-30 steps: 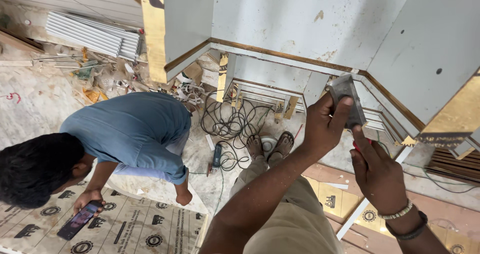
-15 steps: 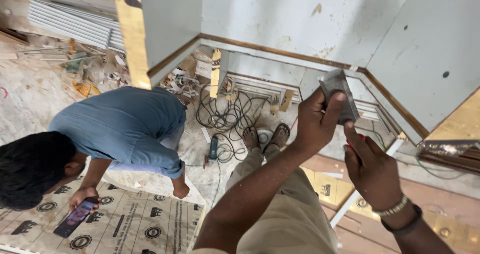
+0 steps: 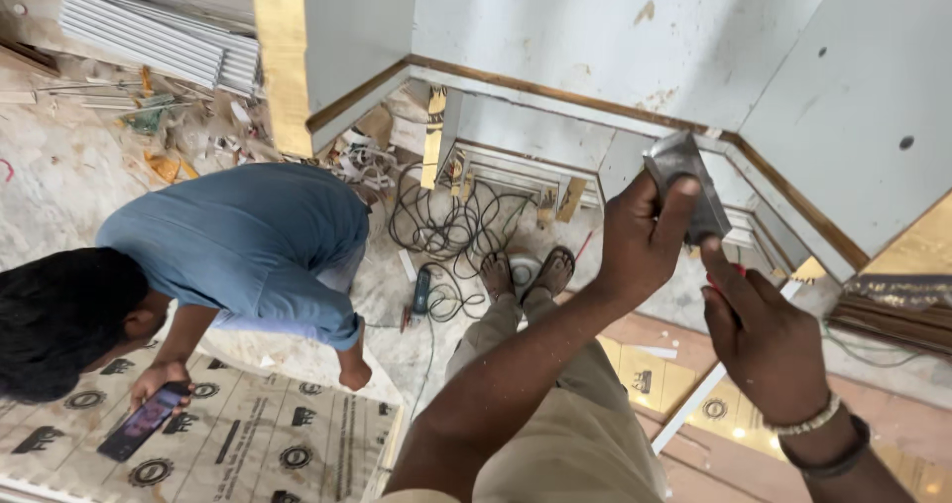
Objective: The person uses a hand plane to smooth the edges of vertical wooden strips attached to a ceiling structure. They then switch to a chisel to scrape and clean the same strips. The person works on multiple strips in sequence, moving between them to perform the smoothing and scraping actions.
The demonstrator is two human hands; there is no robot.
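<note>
Head view — 2 raised hands (image 3: 645, 240) (image 3: 764, 339) grip a grey metal piece (image 3: 686, 178).

The left hand (image 3: 640, 240) grips a grey metal blade (image 3: 684, 181), perhaps a scraper. The right hand (image 3: 764, 339) sits just below it, fingers closed on something red. A crouching person (image 3: 228, 250) holds a phone (image 3: 144, 421); cables (image 3: 456, 225) lie beside.
</note>
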